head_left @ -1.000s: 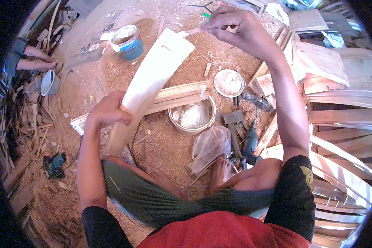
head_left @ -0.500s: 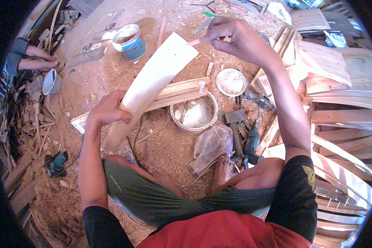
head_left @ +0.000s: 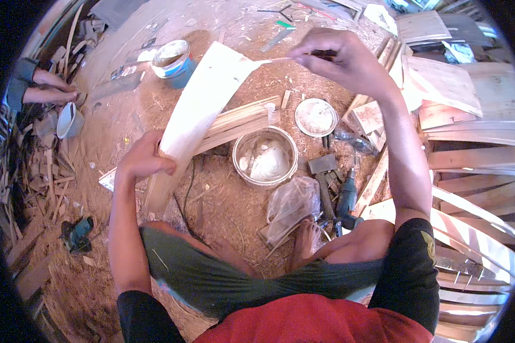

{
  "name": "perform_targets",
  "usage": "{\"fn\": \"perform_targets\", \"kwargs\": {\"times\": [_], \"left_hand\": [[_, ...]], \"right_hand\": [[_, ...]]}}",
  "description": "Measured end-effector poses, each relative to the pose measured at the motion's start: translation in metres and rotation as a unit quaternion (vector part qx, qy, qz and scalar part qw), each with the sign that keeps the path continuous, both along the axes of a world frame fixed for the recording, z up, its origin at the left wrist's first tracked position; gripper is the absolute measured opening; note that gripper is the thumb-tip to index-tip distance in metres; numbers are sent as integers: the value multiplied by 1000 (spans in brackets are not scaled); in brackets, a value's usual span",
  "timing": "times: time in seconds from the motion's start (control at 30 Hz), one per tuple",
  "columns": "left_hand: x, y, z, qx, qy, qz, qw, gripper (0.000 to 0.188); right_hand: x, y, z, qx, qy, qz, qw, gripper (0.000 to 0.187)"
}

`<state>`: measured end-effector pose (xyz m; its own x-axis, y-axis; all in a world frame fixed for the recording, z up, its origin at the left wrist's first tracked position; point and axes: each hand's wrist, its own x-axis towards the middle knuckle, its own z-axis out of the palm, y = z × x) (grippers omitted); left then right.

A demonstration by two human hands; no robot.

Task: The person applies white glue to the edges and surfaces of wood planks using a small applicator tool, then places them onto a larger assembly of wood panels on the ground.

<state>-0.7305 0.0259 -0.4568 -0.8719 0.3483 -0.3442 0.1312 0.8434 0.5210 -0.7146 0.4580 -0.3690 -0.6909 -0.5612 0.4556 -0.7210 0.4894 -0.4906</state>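
Note:
My left hand [head_left: 144,157] grips the left edge of a long pale wooden board [head_left: 197,103], thumb on top and fingers underneath. The board slants away from me, its wide end far and its narrow end near my knee. My right hand [head_left: 346,63] pinches a thin wooden strip [head_left: 277,59] whose tip meets the board's far right corner. Beneath the board, narrow planks [head_left: 240,127] lie crosswise. Close to their right end stands a tub [head_left: 236,166] of white paste.
Right of the tub are a paste-smeared round lid [head_left: 316,117], a hammer [head_left: 324,164], a drill [head_left: 347,197] and a plastic bag [head_left: 294,200]. A blue bucket [head_left: 181,78] stands beyond. Wood panels [head_left: 440,86] line the right. At far left, another person's limbs [head_left: 48,94] show beside a pail [head_left: 70,120].
The board's far end has shifted left and slightly farther away. My right hand has moved right and turned, with more of the strip showing between its fingers and the board. My left hand keeps its grip.

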Motion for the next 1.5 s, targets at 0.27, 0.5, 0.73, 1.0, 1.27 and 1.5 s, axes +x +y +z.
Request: {"fn": "perform_targets", "kwargs": {"times": [0.27,0.5,0.73,1.0,1.27,1.5], "left_hand": [[0,-3,5,12,0,-12,1000,78],[10,3,17,-29,59,12,998,77],[9,4,19,-1,13,25,1000,77],[5,-21,17,275,-4,127,953,62],[-31,-94,11,578,45,198,790,58],[-26,-87,30,772,28,109,626,60]], "right_hand": [[-6,-42,-30,-8,162,-80,984,23],[-8,-41,-50,-25,80,-69,994,18],[-15,-21,-62,-10,65,-3,998,21],[-12,43,-23,-27,-141,-40,989,21],[-14,16,-41,-144,-143,-77,976,28],[-10,-35,-52,-193,-172,-82,963,27]]}}
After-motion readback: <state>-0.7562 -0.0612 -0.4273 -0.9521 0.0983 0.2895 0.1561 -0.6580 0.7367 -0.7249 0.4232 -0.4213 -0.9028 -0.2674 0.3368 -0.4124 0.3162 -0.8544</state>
